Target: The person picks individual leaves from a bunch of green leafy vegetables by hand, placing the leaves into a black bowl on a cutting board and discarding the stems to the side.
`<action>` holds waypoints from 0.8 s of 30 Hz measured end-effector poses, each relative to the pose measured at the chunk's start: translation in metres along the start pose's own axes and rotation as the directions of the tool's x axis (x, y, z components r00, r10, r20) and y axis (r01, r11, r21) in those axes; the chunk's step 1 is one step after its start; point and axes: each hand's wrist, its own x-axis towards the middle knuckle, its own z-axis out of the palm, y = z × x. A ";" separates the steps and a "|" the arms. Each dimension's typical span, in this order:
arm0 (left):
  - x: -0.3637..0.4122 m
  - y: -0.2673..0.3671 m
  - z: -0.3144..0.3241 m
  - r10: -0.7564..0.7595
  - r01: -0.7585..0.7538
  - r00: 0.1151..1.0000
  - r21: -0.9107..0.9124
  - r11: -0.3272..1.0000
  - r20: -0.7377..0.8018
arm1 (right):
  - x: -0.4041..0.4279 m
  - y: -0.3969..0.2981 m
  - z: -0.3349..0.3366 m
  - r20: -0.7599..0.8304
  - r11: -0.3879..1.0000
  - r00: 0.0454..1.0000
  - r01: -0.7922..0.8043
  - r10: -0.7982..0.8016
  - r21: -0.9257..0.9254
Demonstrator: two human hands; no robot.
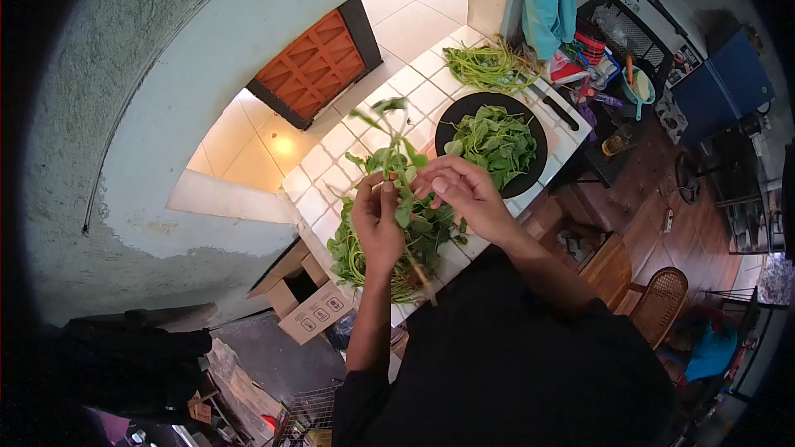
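My left hand point(380, 223) pinches a leafy green sprig point(392, 146) upright by its stem, between thumb and fingers. Its roots or lower stem hang down past my wrist. Close beside the sprig, my right hand point(467, 194) has its fingers half curled and apart, with nothing visible in them. Below both hands, a heap of leafy greens point(428, 230) with long stems and brownish roots lies on the white tiled counter point(323, 180). To the right, a round black plate or pan point(447, 127) holds picked leaves point(494, 143).
Bare stems point(481, 68) lie at the counter's far end, near a black-handled knife point(559, 110). Beyond hang a turquoise cloth point(549, 0) and clutter including a light-blue container point(643, 88). A cardboard box point(317, 310) stands below the near left edge. A wooden chair point(658, 301) is at right.
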 end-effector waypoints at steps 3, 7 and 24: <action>-0.004 0.002 0.006 0.068 -0.062 0.995 0.081 0.995 -0.071 | -0.001 0.003 0.009 -0.087 0.998 0.996 0.040 -0.037 0.041; -0.010 0.009 0.009 0.115 -0.099 0.991 0.208 0.973 -0.063 | 0.000 -0.008 0.006 -0.103 0.998 0.993 -0.053 0.055 0.022; -0.017 0.004 0.005 0.125 -0.122 0.992 0.274 0.954 0.004 | 0.001 0.009 -0.015 -0.247 0.994 0.968 -0.002 0.029 0.110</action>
